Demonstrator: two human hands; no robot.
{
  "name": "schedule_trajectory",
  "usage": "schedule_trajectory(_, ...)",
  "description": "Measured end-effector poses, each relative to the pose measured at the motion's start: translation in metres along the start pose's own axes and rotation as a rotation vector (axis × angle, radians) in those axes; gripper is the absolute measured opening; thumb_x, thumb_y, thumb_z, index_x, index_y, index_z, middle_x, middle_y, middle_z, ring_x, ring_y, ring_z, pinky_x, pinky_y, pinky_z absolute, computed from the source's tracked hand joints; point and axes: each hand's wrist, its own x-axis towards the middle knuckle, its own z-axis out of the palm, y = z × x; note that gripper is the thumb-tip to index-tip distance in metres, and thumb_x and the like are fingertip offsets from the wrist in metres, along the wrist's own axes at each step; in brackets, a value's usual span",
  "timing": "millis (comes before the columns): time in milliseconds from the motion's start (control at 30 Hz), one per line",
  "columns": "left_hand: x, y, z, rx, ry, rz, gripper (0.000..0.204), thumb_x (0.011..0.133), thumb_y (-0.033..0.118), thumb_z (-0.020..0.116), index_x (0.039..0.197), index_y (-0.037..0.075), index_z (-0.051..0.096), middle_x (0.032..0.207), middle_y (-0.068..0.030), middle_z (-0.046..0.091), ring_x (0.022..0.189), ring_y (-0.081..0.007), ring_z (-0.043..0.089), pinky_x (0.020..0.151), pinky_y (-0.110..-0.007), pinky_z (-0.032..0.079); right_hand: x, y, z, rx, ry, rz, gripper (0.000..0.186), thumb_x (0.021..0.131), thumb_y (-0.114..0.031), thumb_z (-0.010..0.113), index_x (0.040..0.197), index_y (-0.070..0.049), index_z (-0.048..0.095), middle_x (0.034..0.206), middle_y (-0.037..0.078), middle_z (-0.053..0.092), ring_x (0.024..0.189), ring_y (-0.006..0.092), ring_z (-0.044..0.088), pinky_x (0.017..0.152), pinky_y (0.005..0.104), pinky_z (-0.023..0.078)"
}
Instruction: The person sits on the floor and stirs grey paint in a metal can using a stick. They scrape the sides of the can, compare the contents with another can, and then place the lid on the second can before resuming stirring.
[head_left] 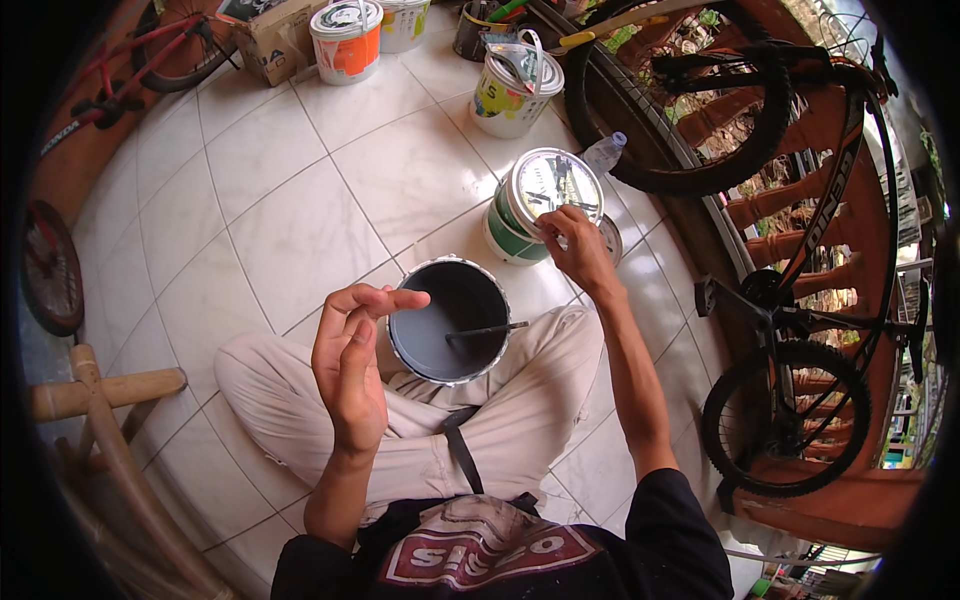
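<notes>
An open paint bucket (394, 352) of grey paint stands in front of my crossed legs, with a dark stirring stick (488, 330) leaning in it. My left hand (352, 365) is raised at the bucket's left rim, fingers apart and partly bent, holding nothing; its fingertips overlap the bucket's opening. To the right and farther off stands a green-and-white paint bucket (512, 238) with its lid (555, 182) on. My right hand (580, 252) is over that lid's near edge, fingers curled and pinched together. Whatever lies between those fingertips, if anything, is hidden.
A clear plastic bottle (605, 153) and a round lid or tin (611, 238) lie by the green bucket. Farther back are a yellow-labelled bucket (508, 105), an orange-labelled bucket (347, 50) and a cardboard box (272, 45). A bicycle (770, 320) stands right; bamboo furniture (120, 390) stands left.
</notes>
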Motion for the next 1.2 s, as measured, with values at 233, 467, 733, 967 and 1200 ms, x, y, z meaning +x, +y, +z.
schedule_trajectory(233,0.076,-0.049,-0.043,0.171,0.040,0.059,0.025,0.113,0.017,0.053,0.126,-0.003,0.063,0.118,-0.0212,0.078,0.115,-0.0256,0.071,0.112,-0.042,0.049,0.053,-0.002,-0.018,-0.018,0.120,0.090,0.025,0.108,-0.024,0.071,0.122,-0.004,0.078,0.117,0.017,0.075,0.108,0.0353,0.074,0.091,0.0430,0.058)
schedule_trajectory(467,0.113,-0.134,-0.092,0.439,0.194,-0.009,0.025,0.114,0.021,0.062,0.124,-0.001,0.067,0.117,-0.0145,0.081,0.110,-0.0214,0.073,0.103,-0.036,0.054,0.134,0.048,0.019,-0.322,0.178,0.234,0.077,0.115,-0.064,0.031,0.167,-0.008,0.046,0.171,0.025,0.044,0.161,0.0421,0.040,0.130,0.0690,0.023)
schedule_trajectory(733,0.137,-0.146,-0.028,0.605,0.013,0.010,0.030,0.113,0.025,0.063,0.128,-0.001,0.065,0.120,-0.0185,0.080,0.112,-0.0311,0.077,0.097,-0.042,0.059,0.119,0.086,0.042,-0.151,0.149,0.227,0.070,0.118,-0.058,0.029,0.160,-0.007,0.051,0.166,0.024,0.049,0.155,0.0407,0.045,0.129,0.0574,0.029)
schedule_trajectory(967,0.196,-0.198,0.121,0.886,-0.255,-0.293,0.105,0.095,0.071,0.075,0.144,-0.016,0.042,0.121,-0.0374,0.073,0.109,-0.0469,0.077,0.096,-0.048,0.062,0.110,0.089,-0.020,-0.081,0.400,0.283,0.058,0.121,-0.044,0.032,0.135,-0.004,0.071,0.130,0.023,0.070,0.126,0.0445,0.064,0.109,0.0525,0.048)
schedule_trajectory(1200,0.214,-0.238,0.114,0.786,-0.391,-0.522,0.146,0.068,0.081,0.093,0.139,-0.032,0.033,0.121,-0.0441,0.070,0.111,-0.0420,0.079,0.092,-0.040,0.065,0.085,0.105,0.025,-0.406,0.433,0.125,0.057,0.114,-0.049,0.051,0.146,-0.003,0.061,0.145,0.022,0.062,0.138,0.0390,0.058,0.113,0.0560,0.042)
